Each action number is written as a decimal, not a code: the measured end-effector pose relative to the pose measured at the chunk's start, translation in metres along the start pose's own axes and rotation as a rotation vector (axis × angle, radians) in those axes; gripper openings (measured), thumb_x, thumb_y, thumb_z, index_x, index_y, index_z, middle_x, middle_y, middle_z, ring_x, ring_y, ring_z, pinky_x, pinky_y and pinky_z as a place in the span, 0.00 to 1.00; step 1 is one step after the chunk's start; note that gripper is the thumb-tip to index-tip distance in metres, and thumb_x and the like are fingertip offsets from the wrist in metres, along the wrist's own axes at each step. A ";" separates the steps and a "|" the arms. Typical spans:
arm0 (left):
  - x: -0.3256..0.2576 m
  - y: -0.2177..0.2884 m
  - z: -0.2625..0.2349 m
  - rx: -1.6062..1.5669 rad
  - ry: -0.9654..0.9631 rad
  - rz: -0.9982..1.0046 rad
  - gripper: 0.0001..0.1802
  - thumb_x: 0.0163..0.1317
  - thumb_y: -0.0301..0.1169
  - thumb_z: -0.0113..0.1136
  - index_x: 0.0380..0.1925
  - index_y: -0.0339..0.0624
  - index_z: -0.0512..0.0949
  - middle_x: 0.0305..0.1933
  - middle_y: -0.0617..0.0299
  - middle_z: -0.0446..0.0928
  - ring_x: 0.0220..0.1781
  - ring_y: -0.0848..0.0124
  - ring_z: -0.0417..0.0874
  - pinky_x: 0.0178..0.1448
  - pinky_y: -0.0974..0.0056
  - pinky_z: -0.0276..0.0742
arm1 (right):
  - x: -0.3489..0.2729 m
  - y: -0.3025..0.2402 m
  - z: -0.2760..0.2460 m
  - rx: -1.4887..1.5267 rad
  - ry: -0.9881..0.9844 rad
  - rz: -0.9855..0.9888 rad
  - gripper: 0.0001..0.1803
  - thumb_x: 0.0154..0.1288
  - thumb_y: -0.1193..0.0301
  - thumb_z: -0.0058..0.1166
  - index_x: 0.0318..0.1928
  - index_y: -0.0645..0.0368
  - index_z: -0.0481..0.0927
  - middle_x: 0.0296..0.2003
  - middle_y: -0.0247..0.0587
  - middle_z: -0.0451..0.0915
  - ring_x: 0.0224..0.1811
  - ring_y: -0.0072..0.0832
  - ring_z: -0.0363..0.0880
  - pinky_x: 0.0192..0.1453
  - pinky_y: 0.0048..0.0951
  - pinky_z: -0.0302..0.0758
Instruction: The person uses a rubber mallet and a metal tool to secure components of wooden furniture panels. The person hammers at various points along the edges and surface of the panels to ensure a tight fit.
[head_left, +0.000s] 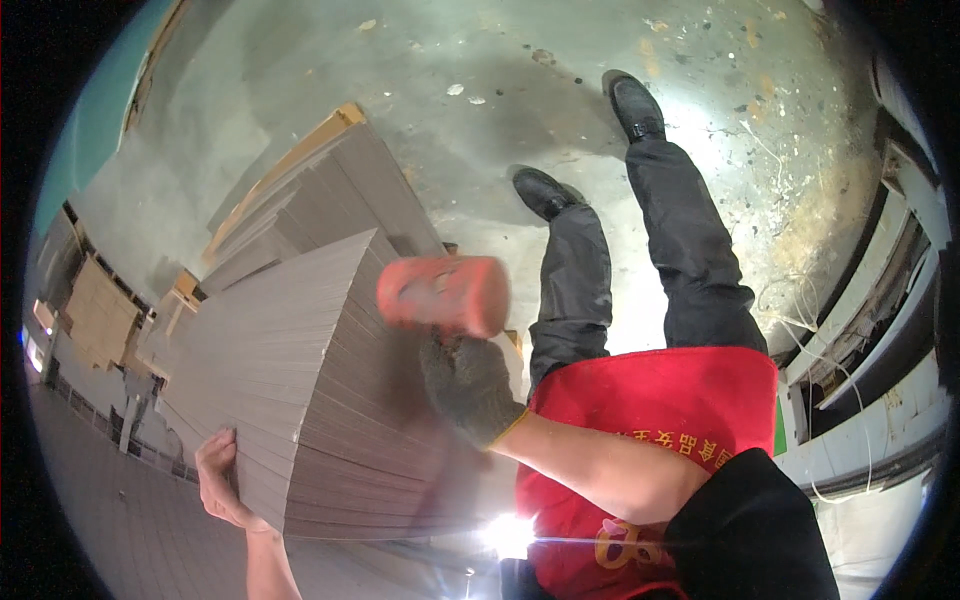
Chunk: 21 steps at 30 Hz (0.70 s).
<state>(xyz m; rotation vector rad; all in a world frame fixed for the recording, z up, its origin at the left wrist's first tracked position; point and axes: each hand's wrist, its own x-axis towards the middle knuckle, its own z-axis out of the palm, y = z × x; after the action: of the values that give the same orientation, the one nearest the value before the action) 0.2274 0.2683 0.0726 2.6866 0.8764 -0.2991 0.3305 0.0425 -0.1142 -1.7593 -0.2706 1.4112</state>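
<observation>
- Right hand, in a dark work glove with a yellow cuff, is clenched tight under the orange-red mallet; the head is smeared with blur and the handle is hidden inside the fist
- The mallet sits in mid-air, just above and right of the top near edge of the grey tile stack, not touching it as far as I can tell
- Left hand, bare, lies flat with fingers apart against the near left corner of that stack, bracing it, gripping nothing
- The stack is a tall block of thin grey slabs, leaning away to the left, edges lined up in fine layers
- My read: this is the tapping step, one hand steadying while the other swings to knock the slabs flush
- Whatever blow follows calls for a light, square hit on the edge, well clear of the bracing fingers, since thin slabs chip easily
- Behind, farther left, a second stack of grey slabs rests on a tan cardboard sheet that peeks out at its far corner
- Far left, flat tan cartons stand against the wall, plain brown, no label readable
- Red apron with yellow printed characters fills the near right; black trousers and black shoes reach out over the stained concrete floor
</observation>
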 end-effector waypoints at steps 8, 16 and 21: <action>0.003 0.003 0.002 -0.078 0.033 -0.062 0.18 0.65 0.36 0.49 0.32 0.27 0.75 0.36 0.48 0.79 0.41 0.56 0.81 0.49 0.56 0.77 | -0.008 -0.002 0.011 0.114 0.270 0.002 0.11 0.64 0.69 0.47 0.28 0.60 0.77 0.19 0.51 0.75 0.24 0.51 0.76 0.25 0.48 0.69; 0.004 0.008 0.008 -0.065 0.048 -0.036 0.17 0.64 0.35 0.49 0.32 0.27 0.74 0.36 0.47 0.79 0.40 0.57 0.81 0.48 0.56 0.77 | 0.008 0.003 0.010 0.186 0.209 0.142 0.10 0.65 0.70 0.47 0.29 0.63 0.74 0.26 0.55 0.76 0.30 0.51 0.76 0.28 0.51 0.66; -0.001 0.002 0.004 -0.071 0.054 -0.056 0.16 0.63 0.34 0.50 0.31 0.27 0.74 0.36 0.47 0.79 0.39 0.57 0.80 0.47 0.56 0.77 | 0.013 0.010 0.006 0.013 0.099 0.058 0.16 0.66 0.64 0.44 0.27 0.62 0.76 0.25 0.60 0.76 0.29 0.55 0.77 0.34 0.52 0.73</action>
<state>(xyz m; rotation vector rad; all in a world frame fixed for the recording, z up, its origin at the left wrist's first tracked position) 0.2268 0.2650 0.0699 2.6190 0.9616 -0.2045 0.3268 0.0469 -0.1308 -1.8336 -0.1584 1.3589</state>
